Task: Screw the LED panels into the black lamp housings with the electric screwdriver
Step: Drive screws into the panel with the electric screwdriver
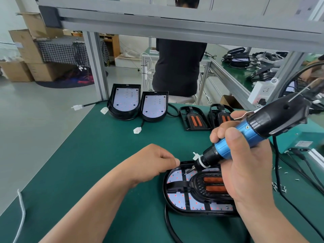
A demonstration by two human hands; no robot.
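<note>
Fastening is proceeding on the near lamp housing (165, 192), front of the bench (105, 146). The right hand (245, 172) is gripping the electric screwdriver (233, 142), bit (190, 170) pressing at the LED panel (177, 199) edge — the left hand (150, 162) is curling at the rim, its hold unclear. The next move is likely calling for steady, square pressure.

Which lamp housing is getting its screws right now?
The nearest lamp housing, under the tip of the electric screwdriver; the two far housings lie untouched at the table's back edge.
</note>
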